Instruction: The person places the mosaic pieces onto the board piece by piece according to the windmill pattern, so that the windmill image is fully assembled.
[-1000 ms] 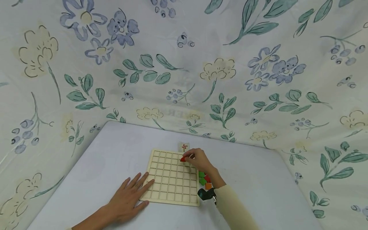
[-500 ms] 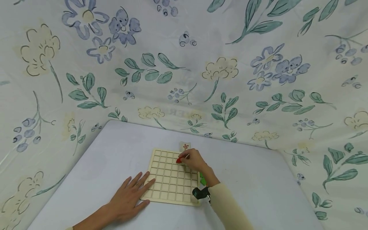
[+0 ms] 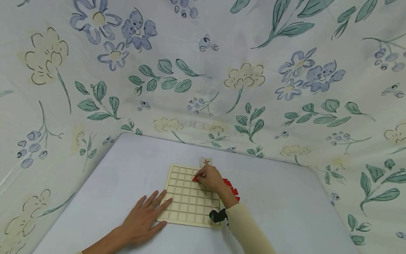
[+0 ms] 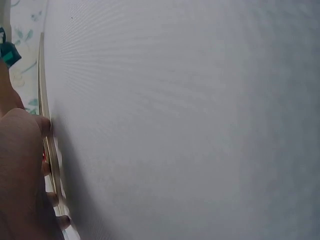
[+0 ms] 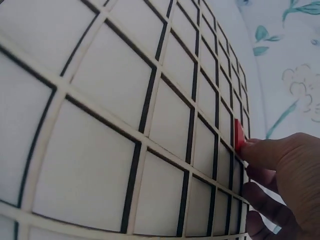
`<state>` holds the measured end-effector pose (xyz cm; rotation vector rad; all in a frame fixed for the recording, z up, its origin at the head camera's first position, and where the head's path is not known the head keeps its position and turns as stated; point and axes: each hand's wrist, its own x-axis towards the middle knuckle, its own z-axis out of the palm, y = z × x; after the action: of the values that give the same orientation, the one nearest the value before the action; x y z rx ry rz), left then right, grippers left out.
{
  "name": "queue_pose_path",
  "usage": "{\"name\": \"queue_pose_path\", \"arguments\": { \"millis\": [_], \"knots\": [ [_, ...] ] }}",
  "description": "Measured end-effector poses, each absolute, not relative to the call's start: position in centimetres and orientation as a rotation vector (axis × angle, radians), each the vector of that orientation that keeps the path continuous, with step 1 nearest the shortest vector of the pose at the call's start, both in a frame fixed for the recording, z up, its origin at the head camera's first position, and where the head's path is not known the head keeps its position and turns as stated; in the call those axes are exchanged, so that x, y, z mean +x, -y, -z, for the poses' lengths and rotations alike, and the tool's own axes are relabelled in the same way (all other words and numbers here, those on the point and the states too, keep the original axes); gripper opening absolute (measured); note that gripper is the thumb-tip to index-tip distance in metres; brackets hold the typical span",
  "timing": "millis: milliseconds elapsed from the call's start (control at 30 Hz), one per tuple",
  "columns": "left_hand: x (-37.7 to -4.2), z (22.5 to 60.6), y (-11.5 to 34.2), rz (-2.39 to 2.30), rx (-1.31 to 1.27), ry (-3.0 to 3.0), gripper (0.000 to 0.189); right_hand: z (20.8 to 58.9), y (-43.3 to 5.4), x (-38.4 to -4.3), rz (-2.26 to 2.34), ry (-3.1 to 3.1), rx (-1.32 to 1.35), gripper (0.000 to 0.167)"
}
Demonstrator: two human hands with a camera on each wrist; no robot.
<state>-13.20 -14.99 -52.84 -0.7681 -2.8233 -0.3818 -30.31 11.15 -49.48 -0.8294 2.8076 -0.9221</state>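
Note:
A wooden grid board (image 3: 180,201) with square recesses lies flat on the white table. My right hand (image 3: 210,178) is over the board's far part and pinches a small red tile (image 3: 195,179) between thumb and fingers. In the right wrist view the red tile (image 5: 239,134) stands tilted at a cell near the far edge, its lower end hidden by the fingertips. My left hand (image 3: 144,217) rests with fingers spread on the board's left edge, thumb at the near corner. From the left wrist view, the fingers (image 4: 46,125) touch the board's rim.
Several red tiles (image 3: 234,190) lie right of the board, partly behind the right forearm. A small card (image 3: 205,161) with a red figure on a grid lies beyond the far edge. A flowered cloth (image 3: 203,88) hangs around the white table (image 3: 279,204).
My right hand has moved slightly left with the red tile, lower onto a cell. Red tiles right of the board have come into sight past the arm. My left hand stays put.

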Motion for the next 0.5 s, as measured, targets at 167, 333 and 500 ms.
{"name": "queue_pose_path", "arguments": {
  "millis": [167, 333, 500],
  "knots": [
    [-13.16, 52.89, 14.98, 0.384, -0.769, 2.805, 0.064, 49.22, -11.09, -29.83, 0.862, -2.845, -0.827, 0.01],
    [-13.18, 52.99, 15.01, 0.376, -0.774, 2.779, 0.064, 48.89, -11.25, -29.61, 0.855, -2.831, -0.847, 0.011],
    [-13.21, 53.11, 15.07, 0.371, -0.78, 2.766, 0.064, 49.21, -11.8, -29.81, 0.846, -2.839, -0.9, 0.013]
  ]
}}
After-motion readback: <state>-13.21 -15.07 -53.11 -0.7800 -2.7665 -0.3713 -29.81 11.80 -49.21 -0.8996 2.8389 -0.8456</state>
